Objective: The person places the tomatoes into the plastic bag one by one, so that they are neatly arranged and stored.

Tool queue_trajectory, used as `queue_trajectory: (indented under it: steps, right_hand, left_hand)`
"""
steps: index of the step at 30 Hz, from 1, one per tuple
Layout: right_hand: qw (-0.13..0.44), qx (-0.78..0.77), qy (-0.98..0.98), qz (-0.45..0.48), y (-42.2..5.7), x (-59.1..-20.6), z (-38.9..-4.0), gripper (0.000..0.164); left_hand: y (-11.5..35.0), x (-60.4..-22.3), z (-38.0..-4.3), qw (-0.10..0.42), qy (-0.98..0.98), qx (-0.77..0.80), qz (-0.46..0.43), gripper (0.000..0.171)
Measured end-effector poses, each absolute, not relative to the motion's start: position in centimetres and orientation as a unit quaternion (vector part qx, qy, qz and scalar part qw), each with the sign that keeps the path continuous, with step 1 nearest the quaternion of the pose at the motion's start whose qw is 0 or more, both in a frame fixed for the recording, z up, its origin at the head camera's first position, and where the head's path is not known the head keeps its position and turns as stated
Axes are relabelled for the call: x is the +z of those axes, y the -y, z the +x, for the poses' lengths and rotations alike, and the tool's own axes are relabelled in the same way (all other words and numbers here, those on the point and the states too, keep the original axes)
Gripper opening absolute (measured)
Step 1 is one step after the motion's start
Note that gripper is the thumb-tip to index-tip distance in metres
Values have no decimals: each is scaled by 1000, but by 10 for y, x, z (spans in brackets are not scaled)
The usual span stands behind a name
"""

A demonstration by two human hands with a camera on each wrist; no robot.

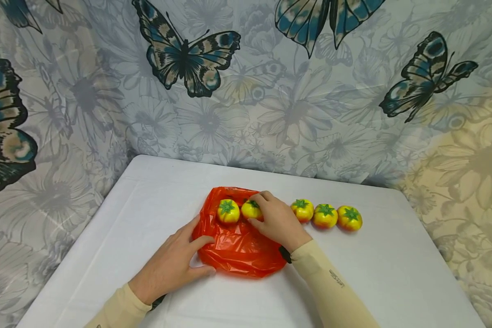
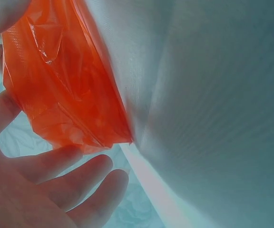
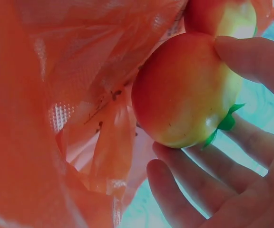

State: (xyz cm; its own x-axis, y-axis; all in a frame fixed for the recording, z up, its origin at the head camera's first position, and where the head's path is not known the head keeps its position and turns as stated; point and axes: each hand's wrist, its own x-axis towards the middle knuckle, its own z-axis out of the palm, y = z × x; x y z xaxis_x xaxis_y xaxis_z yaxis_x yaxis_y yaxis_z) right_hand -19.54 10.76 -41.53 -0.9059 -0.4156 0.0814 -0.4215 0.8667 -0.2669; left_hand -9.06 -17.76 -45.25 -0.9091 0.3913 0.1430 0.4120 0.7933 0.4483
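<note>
A red plastic bag (image 1: 246,248) lies with its mouth spread on the table. One yellow-red tomato-like fruit with a green leafy top (image 1: 228,211) sits at the bag's back left. Beside it, my right hand (image 1: 276,221) pinches a second such fruit (image 3: 187,90) between thumb and fingers, over the bag's opening. In the right wrist view, the first fruit (image 3: 222,18) shows partly behind the held one. My left hand (image 1: 176,259) is at the bag's left rim, fingers extended. In the left wrist view its fingers (image 2: 80,185) lie along the bag's side, one partly hidden behind the plastic.
To the right of the bag, three more of these fruits (image 1: 325,216) stand in a row on the white-covered table (image 1: 156,191). Fabric printed with flowers and butterflies (image 1: 291,109) hangs behind the table and along its sides.
</note>
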Motion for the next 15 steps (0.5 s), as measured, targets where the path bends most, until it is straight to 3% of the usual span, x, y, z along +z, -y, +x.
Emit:
queue_trajectory:
  steps: [15]
  right_hand:
    - [-2,130,968,216,-105,-423,-198,52]
  left_hand:
    - [178,-453,-90,27,947,-242,-210,63]
